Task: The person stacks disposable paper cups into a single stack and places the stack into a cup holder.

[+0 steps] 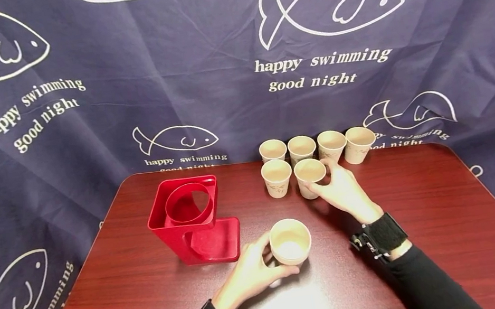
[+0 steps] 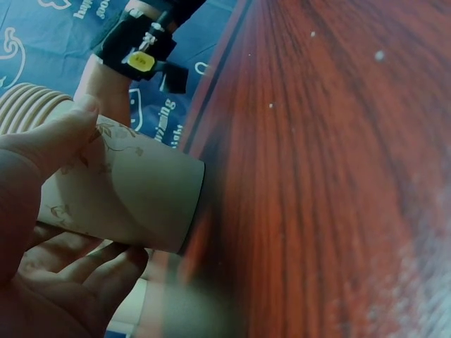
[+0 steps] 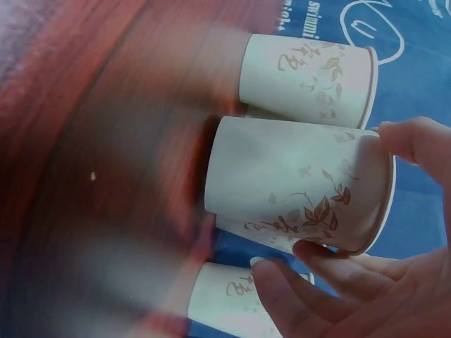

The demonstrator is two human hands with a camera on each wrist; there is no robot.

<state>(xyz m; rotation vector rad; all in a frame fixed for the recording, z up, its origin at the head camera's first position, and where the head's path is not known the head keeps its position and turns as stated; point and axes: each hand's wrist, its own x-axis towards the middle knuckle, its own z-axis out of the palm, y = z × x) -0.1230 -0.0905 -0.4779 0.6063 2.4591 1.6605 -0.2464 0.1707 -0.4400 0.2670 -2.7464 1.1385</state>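
Observation:
My left hand grips a nested stack of paper cups near the front middle of the table. Several rims show along the stack in the left wrist view, thumb on one side and fingers on the other. Farther back, my right hand holds a single paper cup near its rim, between thumb and fingers. This cup has a brown leaf print and stands close over the table. Just left of it is another paper cup.
Behind, a row of several paper cups stands along the table's back edge, by a blue fish-print curtain. At left stands a red holder with a round ring on top and a flat base. The table is reddish wood.

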